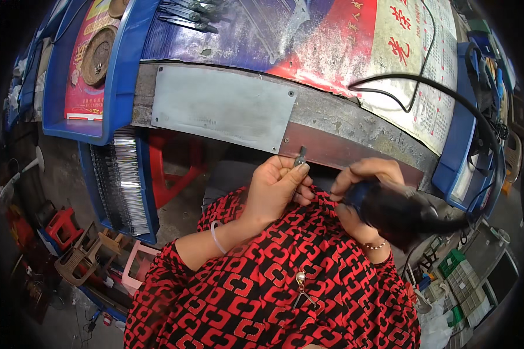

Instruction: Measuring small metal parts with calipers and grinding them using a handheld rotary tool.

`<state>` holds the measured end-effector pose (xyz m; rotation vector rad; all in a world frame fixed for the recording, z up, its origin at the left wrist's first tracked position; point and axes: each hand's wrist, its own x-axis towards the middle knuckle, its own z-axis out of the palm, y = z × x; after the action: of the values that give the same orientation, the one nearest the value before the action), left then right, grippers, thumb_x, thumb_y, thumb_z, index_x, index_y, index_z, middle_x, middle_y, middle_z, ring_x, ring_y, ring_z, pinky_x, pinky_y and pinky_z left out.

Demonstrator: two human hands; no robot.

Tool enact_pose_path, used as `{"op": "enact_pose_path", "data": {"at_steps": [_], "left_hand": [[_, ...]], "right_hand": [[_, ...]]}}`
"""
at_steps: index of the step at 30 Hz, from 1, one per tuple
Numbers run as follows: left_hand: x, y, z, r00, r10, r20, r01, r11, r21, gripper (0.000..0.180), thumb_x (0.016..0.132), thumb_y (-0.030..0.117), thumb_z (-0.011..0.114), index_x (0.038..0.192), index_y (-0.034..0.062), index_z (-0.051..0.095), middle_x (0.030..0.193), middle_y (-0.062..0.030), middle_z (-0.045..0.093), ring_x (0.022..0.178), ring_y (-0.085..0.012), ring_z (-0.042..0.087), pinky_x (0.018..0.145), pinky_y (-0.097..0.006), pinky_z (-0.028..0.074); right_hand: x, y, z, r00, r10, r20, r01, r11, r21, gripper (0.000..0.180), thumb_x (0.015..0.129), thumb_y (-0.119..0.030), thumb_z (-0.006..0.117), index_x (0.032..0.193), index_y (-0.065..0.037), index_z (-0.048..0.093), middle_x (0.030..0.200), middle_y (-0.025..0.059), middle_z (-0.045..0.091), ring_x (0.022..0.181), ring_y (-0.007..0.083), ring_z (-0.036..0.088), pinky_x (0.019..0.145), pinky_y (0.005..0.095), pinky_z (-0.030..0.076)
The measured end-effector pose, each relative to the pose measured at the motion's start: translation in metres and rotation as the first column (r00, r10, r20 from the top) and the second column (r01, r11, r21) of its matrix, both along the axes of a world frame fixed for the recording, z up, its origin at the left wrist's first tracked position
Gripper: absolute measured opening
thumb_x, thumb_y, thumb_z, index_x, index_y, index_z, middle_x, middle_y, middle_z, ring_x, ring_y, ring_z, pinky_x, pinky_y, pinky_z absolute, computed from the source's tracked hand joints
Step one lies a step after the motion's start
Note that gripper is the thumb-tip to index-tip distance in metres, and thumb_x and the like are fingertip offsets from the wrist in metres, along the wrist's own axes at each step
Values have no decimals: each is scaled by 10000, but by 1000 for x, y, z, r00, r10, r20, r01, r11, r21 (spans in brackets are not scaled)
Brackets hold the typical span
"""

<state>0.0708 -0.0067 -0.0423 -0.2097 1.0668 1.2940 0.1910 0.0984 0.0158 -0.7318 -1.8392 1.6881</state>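
My left hand (279, 187) is closed, pinching a small dark metal piece (300, 158) with a round joint, its end pointing up toward the bench edge. Most of that piece is hidden by my fingers. To the right, my right hand (370, 174) wraps round a dark corded power tool (390, 212), blurred by motion; its working end cannot be made out. A thick black cable (488, 125) rises from the tool's side and loops over the bench. The tool and the metal piece are apart.
A pale metal plate (221, 106) is screwed to the bench edge. Several slim silver pieces with dark ends (189, 14) lie at the far left. A blue tray (115, 87) holds a round dish (99, 55). Below is a blue bin (148, 192) of stacked metal strips. Another blue tray (457, 168) stands right.
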Motion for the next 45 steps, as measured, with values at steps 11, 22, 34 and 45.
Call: {"op": "enact_pose_path", "data": {"at_steps": [11, 22, 34, 45], "left_hand": [[0, 0, -4, 996, 20, -89, -18, 1000, 24, 152, 887, 98, 538, 898, -44, 483, 686, -110, 600, 538, -149, 593, 470, -245, 512], [-11, 2, -2, 979, -188, -76, 193, 980, 56, 270, 925, 210, 486, 774, -4, 550, 640, -45, 578, 469, -81, 534, 413, -193, 430], [-10, 8, 4, 966, -236, -107, 241, 970, 31, 209, 905, 172, 517, 820, 2, 603, 593, 5, 543, 451, -33, 420, 407, -185, 318], [-15, 3, 0, 951, -305, -47, 306, 952, 15, 175, 907, 149, 497, 914, 10, 603, 640, 23, 540, 541, -22, 442, 467, -166, 329]], "right_hand": [[-27, 14, -6, 951, 94, 294, 14, 939, -344, 339, 678, -33, 701, 952, 11, 509, 683, 44, 602, 610, 99, 596, 590, 245, 475], [-30, 20, -11, 909, 137, 394, 20, 929, -370, 387, 668, -74, 700, 1009, 9, 538, 730, 48, 610, 652, 106, 582, 639, 255, 472], [-11, 23, 2, 932, 15, -363, -63, 991, -120, 519, 703, -205, 741, 1079, -28, 430, 751, 69, 563, 555, 177, 534, 519, 265, 441], [-37, 11, 25, 831, 246, -499, -154, 963, 219, 435, 744, -133, 723, 1036, -106, 402, 737, 72, 613, 605, 203, 631, 528, 288, 525]]}}
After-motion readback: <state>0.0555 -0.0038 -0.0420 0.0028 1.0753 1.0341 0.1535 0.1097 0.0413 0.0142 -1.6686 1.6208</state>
